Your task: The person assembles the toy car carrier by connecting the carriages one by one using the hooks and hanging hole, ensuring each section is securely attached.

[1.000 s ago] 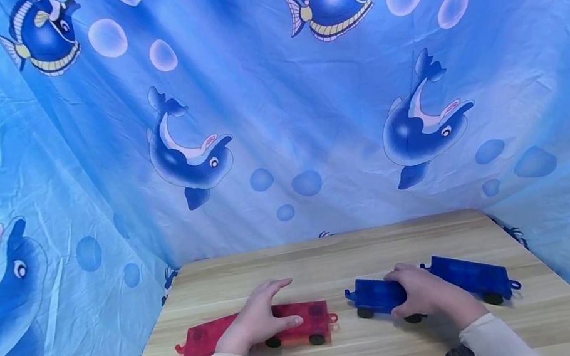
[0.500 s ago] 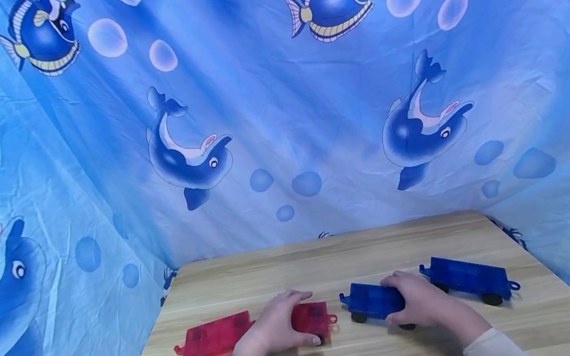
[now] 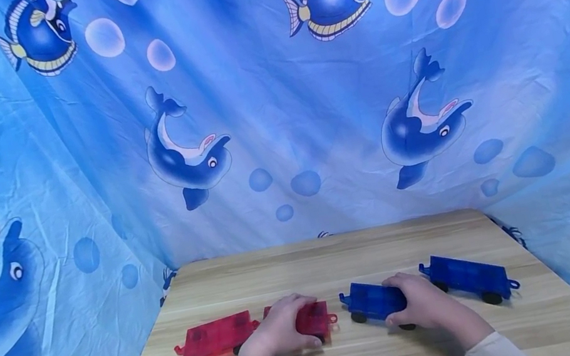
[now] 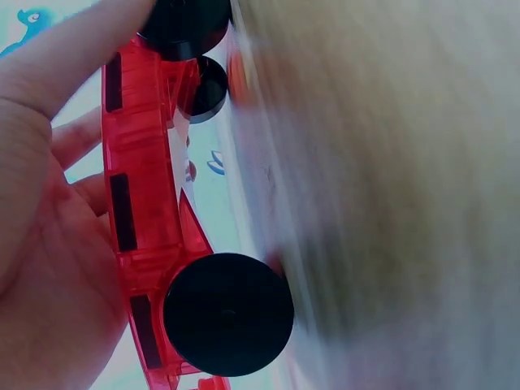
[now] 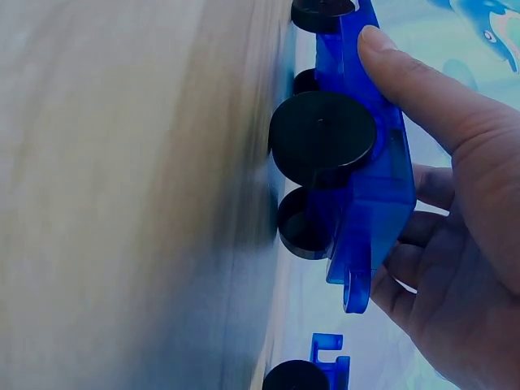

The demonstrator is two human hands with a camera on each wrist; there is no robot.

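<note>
Your left hand [image 3: 283, 331] grips the right-hand translucent red plastic wagon [image 3: 314, 319] across its sides, probably so its black wheels [image 4: 229, 314] stay free to roll. Your right hand [image 3: 424, 306] holds the left-hand translucent blue plastic wagon [image 3: 373, 300] likewise, seemingly to aim its blue hook [image 3: 344, 299] at the red ring [image 3: 333, 318] across a gap. All sit on the wood-grain counter [image 3: 301, 267]; another red wagon [image 3: 217, 337] and another blue wagon [image 3: 468, 276] trail outward, ungripped.
</note>
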